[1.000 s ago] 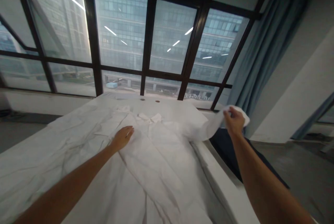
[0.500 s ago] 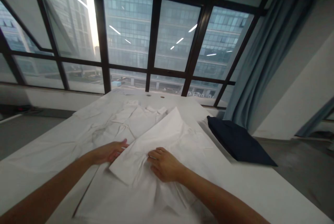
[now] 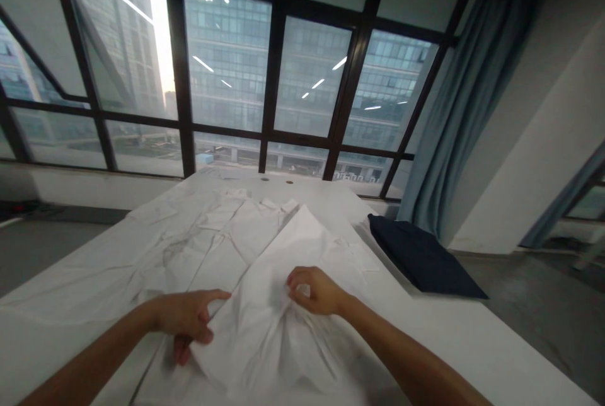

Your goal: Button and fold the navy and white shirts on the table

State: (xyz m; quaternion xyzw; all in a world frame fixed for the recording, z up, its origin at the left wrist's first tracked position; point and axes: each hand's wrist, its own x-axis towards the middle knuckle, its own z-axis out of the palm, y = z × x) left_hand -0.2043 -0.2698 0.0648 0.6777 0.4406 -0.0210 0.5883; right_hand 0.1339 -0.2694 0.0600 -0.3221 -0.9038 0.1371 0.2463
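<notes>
White cloth (image 3: 265, 311) with creases and a pointed upper corner lies over the middle of a white table (image 3: 449, 336). At its left edge is my left hand (image 3: 189, 321), its index finger stretched along the fabric and its thumb on the edge, other fingers partly beneath. My right hand (image 3: 314, 290) is curled on the right part, thumb and fingertips pinched at a raised fold of the cloth. More white garments (image 3: 189, 248) lie spread out to the left, wrinkled and overlapping.
A dark blue folded cloth (image 3: 423, 258) rests at the table's right edge. Beyond the far end stand large windows (image 3: 227, 65) with dark frames. A blue-grey curtain (image 3: 454, 128) hangs beside a pale pillar at the right.
My left hand has moved down and left along the cloth's edge, its fingers more spread. My right hand has shifted slightly right, raising a fold. The cloth's pointed corner has moved left and lower.
</notes>
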